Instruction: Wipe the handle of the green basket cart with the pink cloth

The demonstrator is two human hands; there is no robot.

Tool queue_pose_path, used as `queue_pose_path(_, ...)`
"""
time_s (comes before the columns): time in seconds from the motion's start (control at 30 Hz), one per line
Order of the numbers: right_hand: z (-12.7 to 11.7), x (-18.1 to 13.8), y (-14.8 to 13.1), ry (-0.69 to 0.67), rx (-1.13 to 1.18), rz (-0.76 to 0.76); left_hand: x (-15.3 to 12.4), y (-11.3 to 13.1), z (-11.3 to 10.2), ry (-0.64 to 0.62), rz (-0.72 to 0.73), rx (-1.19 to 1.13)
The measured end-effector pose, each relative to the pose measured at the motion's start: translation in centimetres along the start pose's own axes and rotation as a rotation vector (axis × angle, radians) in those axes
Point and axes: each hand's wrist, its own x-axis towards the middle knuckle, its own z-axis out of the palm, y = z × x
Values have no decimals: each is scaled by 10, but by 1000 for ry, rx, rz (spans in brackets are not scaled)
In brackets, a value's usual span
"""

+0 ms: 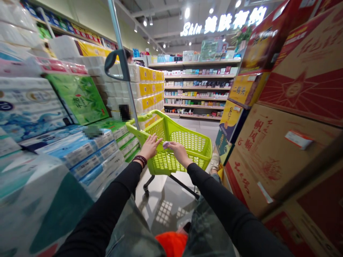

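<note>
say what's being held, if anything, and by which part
The right grip pinches a small purple item, possibly cloth, by its right end; the left grip, open at the cart, holds nothing.

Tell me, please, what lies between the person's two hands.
The head view shows a small purple item, pinched in the right hand, with the green cart beyond.

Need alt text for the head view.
A small purple item, perhaps cloth, is in the grip of a person's right hand at a lime-green shopping cart, with the left hand beside it, fingers extended. Stacked paper packs stand left, printed cartons right, stocked shelves behind.
</note>
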Motion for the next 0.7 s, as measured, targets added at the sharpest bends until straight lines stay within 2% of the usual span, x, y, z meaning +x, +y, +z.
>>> queue_pose_path(0.1,3,2,1,-20,25,-43,-4,0,2,19,-50,18)
queue_pose_path(0.2,-5,-13,3,-45,29,-77,-5,-12,-1,-17,-39,33)
queue_pose_path(0.37,-18,-47,5,6,-61,57,-8,-34,-3,-63,-31,31)
queue_pose_path(0.43,-16,-43,-3,-2,-88,98,-8,-35,-2,-72,-35,26)
queue_pose_path(0.6,1,-11,-27,-26,-51,113,-6,-27,0,-63,-54,-21)
queue_pose_path(0.7,-3,-17,-22,-25,-40,72,-4,-24,3,-39,-74,-44)
